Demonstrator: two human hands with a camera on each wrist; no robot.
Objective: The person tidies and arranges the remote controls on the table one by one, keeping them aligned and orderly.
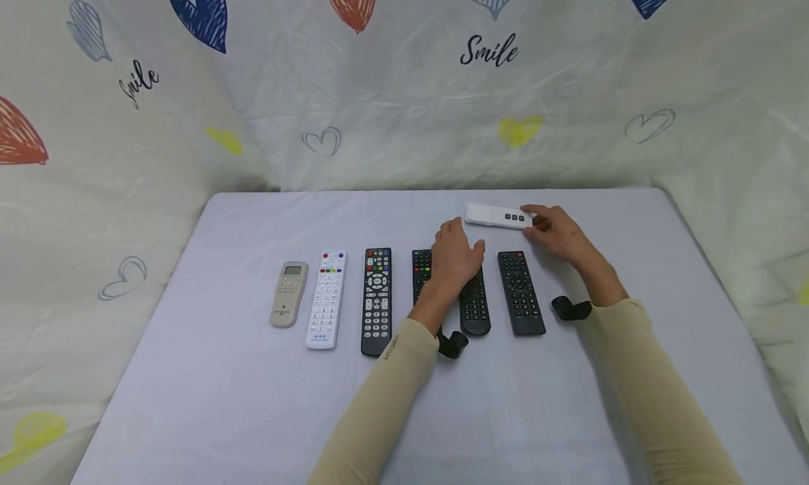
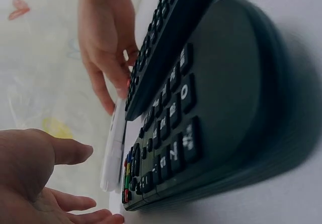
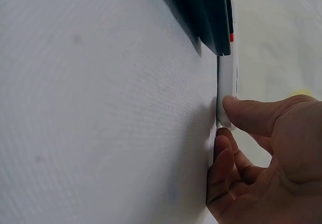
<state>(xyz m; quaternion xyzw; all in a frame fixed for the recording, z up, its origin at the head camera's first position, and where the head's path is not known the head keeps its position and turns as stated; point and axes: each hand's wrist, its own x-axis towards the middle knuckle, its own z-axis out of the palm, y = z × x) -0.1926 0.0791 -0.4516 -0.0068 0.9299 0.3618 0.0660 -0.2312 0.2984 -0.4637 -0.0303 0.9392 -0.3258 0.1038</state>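
At the back of the table a white remote control (image 1: 489, 215) with several dark buttons lies crosswise. My right hand (image 1: 559, 236) is at its right end, thumb on the near side and index finger at the far edge, pinching it; in the right wrist view the thumb (image 3: 246, 113) touches the white side. My left hand (image 1: 455, 255) hovers over two black remotes, hiding parts of the left one (image 1: 421, 262) and the right one (image 1: 475, 308). In the left wrist view the left hand's (image 2: 30, 168) fingers are loosely extended and hold nothing.
Left of the hands, a beige remote with a small screen (image 1: 289, 295), a white remote (image 1: 326, 299) and a black remote (image 1: 376, 302) lie in a row. Another black remote (image 1: 521, 292) lies at the row's right end. A heart-printed sheet (image 1: 404, 106) hangs behind the white table (image 1: 253, 415).
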